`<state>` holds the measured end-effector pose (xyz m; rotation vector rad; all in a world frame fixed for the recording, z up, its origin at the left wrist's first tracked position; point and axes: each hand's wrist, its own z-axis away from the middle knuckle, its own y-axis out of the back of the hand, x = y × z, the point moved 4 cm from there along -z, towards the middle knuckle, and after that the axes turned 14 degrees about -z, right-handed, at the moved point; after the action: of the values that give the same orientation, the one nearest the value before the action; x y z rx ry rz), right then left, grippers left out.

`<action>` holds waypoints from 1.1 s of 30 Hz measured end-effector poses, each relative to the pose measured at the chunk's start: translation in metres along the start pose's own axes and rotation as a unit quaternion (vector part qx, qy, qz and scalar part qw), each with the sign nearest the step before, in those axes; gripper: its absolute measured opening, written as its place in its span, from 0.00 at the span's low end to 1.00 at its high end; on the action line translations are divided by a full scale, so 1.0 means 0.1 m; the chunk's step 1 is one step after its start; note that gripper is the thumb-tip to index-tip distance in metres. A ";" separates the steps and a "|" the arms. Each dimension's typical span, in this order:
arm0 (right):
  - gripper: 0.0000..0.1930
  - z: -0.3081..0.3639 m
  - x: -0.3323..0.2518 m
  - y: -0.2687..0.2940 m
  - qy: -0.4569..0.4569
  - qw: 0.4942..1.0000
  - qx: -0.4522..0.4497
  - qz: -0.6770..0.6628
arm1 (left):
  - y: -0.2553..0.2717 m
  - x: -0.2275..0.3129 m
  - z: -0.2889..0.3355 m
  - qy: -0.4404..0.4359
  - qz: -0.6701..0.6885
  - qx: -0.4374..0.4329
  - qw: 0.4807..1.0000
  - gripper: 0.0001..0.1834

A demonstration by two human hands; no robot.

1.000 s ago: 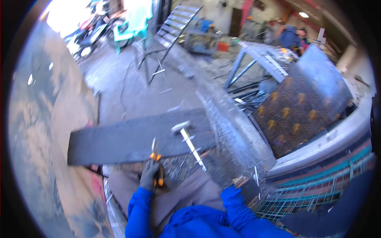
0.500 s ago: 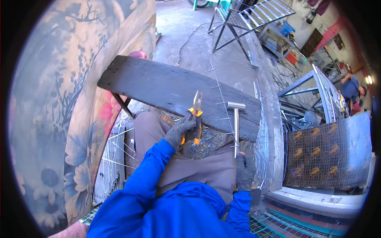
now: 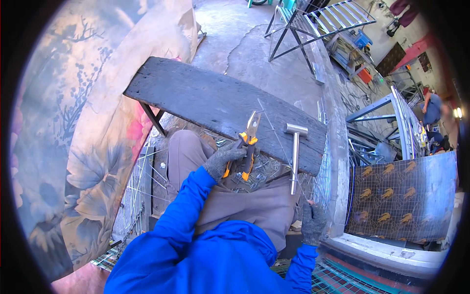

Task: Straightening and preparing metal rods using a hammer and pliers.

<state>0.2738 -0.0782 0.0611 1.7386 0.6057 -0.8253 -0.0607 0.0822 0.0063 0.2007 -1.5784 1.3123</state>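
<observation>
My gloved left hand [image 3: 224,159] is wrapped round a pair of pliers [image 3: 248,142] with black and orange handles, jaws pointing away from me. At the right, the fingers of my gloved right hand [image 3: 312,223] are closed on the near end of a thin metal wire [image 3: 277,137] with short cross wires along it. This wire slants up and left over a dark wooden bench [image 3: 205,98]. A metal hammer [image 3: 295,157] rests at the bench's right part, its head away from me and its handle reaching past the near edge.
Cut wire pieces [image 3: 264,172] are scattered below the bench. Long wires [image 3: 320,171] stand in a bundle on the right, beside a low ledge [image 3: 338,186]. A floral cloth [image 3: 103,147] hangs at left. Farther off are a metal rack [image 3: 338,19] and a person [image 3: 432,109].
My right hand has shifted a little right and toward me, drawing the wire nearer. The left hand keeps its grip on the pliers. The whole view has turned slightly.
</observation>
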 end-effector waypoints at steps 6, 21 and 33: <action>0.10 0.04 0.05 -0.03 0.011 1.000 -0.005 0.007 | 0.08 -0.09 0.01 0.028 -0.010 0.022 0.999 0.36; 0.08 -0.05 0.10 0.15 0.077 0.996 0.008 0.040 | 0.14 -0.20 0.03 0.038 0.015 0.026 0.999 0.32; 0.11 -0.71 -0.17 0.38 0.025 0.926 0.234 0.297 | -0.61 -0.38 0.59 0.076 0.160 -0.047 0.983 0.33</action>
<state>0.3081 -0.0218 0.1107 2.2160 -0.1225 -0.5108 -0.0372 -0.0061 0.0230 -0.2178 -1.5807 1.4546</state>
